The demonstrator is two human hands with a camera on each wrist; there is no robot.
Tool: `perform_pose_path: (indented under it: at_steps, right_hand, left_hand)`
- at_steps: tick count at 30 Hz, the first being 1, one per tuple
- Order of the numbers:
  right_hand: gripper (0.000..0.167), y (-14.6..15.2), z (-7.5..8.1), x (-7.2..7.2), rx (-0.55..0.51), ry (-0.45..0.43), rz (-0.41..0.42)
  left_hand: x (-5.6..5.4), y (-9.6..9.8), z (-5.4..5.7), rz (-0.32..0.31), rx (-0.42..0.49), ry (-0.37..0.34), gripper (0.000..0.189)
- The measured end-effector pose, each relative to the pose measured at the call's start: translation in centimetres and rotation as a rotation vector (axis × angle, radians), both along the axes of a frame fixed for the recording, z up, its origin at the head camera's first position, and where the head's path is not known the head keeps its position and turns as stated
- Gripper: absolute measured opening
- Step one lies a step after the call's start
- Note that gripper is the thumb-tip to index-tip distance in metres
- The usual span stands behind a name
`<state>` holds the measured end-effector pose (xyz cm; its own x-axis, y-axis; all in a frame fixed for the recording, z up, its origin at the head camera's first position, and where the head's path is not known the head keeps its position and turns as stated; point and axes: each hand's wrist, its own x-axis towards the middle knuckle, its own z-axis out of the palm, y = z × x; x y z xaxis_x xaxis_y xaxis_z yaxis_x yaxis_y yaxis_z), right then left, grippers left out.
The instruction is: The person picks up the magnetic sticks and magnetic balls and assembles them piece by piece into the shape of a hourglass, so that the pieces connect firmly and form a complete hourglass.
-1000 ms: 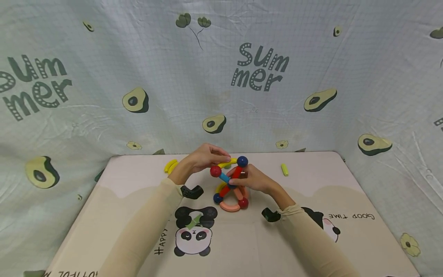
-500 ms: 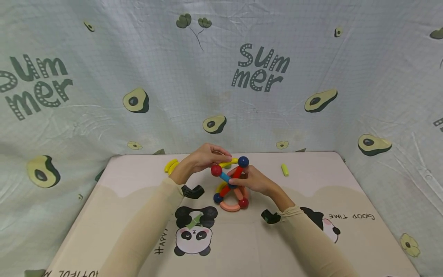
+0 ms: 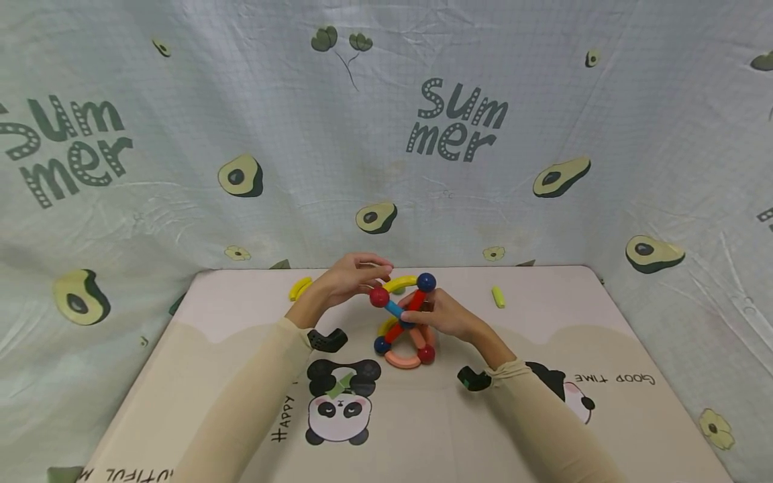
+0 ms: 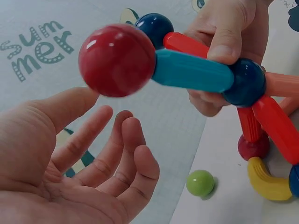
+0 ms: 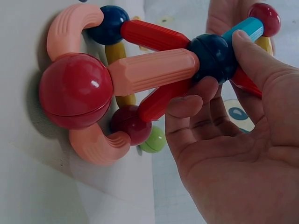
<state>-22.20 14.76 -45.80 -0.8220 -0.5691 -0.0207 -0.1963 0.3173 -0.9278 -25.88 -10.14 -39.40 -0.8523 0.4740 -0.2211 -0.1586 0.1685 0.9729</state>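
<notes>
A toy structure of magnetic sticks and balls [image 3: 417, 335] stands on the table, its ring of curved sticks at the bottom. My right hand [image 3: 443, 313] grips it at the central dark blue ball [image 5: 212, 58], with the thumb by the light blue stick [image 4: 194, 71]. At the top, a yellow curved stick [image 3: 401, 283] spans from a red ball [image 3: 379, 297] to another dark blue ball [image 3: 426, 282]. My left hand [image 3: 352, 276] is beside that red ball, fingers loosely spread and holding nothing. Whether its thumb touches the ball I cannot tell.
Behind the structure lies a green ball [image 4: 200, 183]. Yellow curved sticks [image 3: 298, 288] rest on the table at the left, partly behind my left wrist. A lime-yellow stick [image 3: 498, 296] lies to the right. A printed cloth [image 3: 447, 221] hangs behind the table.
My left hand has let go of the yellow curved stick and drawn slightly left. The stick stays in place between the upper balls. My right hand keeps its hold.
</notes>
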Motion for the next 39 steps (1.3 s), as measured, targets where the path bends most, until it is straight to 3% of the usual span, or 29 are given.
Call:
perform_pose_path:
  at_steps: [8,22,28,32,36,39]
  right_hand:
    - [0.03,0.0,-0.1,0.0,0.02,0.005,-0.004]
    - [0.03,0.0,-0.1,0.1,0.023,0.018,-0.01]
    - [0.031,0.1,-0.1,0.1,0.021,0.006,-0.017]
    - [0.031,0.0,0.0,0.2,0.033,0.003,-0.022]
    - [0.03,0.0,0.1,0.2,0.044,0.001,-0.028]
    - [0.03,0.0,0.2,0.2,0.045,0.001,-0.033]
  left_hand:
    - [0.7,-2.3,-1.9,0.114,0.05,-0.025,0.036]
    - [3.5,-6.2,-5.3,0.242,0.05,-0.07,0.046]
    - [4.2,-6.5,-6.3,0.241,0.079,-0.082,0.05]
    - [4.6,-6.3,-6.6,0.218,0.078,-0.053,0.049]
    - [5.1,-5.6,-6.6,0.189,0.068,0.011,0.044]
    - [5.6,-4.5,-6.4,0.161,0.048,0.108,0.039]
